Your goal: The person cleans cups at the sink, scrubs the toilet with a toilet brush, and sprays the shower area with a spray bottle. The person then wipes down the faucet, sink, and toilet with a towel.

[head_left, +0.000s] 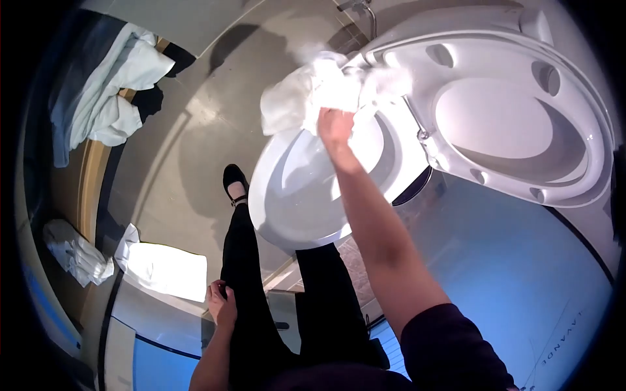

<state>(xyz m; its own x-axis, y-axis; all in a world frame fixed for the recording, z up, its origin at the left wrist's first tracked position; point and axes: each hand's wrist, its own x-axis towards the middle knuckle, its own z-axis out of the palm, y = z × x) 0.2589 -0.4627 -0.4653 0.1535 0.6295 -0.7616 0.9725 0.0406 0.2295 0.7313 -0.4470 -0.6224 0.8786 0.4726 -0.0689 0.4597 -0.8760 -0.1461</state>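
Note:
A bunched white cloth (pixel 293 98) is held by my right hand (pixel 336 127) over the far rim of the toilet bowl (pixel 267 195); its edges are blurred. The fingers are closed on the cloth and partly hidden by it. The toilet's seat and lid (pixel 495 124) stand raised to the right of the bowl. My left hand (pixel 222 305) is low at the left, beside my left leg, with its fingers curled; whether anything small is in them is not visible. Just left of that hand lies a flat white cloth (pixel 166 268).
White and dark fabrics (pixel 120 85) hang over a wooden edge (pixel 94 186) at the upper left. A crumpled white bag or cloth (pixel 75 251) lies at the lower left. Metal pipework (pixel 370 19) is behind the toilet, and a blue-lit panel (pixel 495 260) stands at the right.

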